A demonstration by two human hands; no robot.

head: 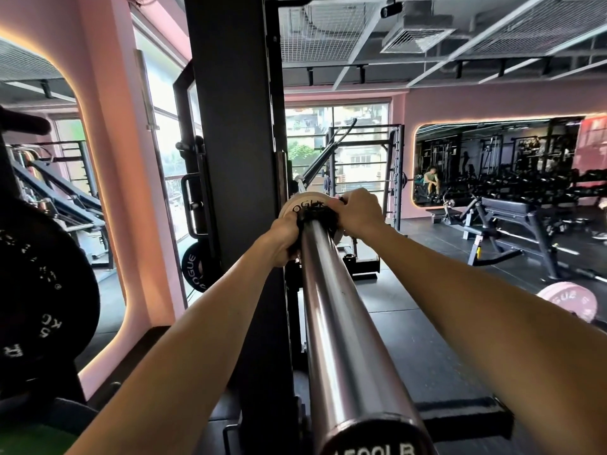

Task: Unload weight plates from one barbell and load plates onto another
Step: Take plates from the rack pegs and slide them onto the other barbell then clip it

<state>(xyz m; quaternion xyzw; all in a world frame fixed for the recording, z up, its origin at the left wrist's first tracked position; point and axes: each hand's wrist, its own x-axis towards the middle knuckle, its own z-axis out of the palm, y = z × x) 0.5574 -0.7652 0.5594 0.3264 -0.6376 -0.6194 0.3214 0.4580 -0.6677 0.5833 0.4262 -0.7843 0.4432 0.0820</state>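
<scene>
We view along the barbell sleeve (331, 310) toward a pale weight plate (297, 205) seated at its far end, beside the black rack upright (236, 126). Our left hand (284, 239) and right hand (356, 210) both have fingers curled around a black collar (320, 215) on the sleeve, against the plate. A pink plate (570, 300) lies on the floor to the right.
</scene>
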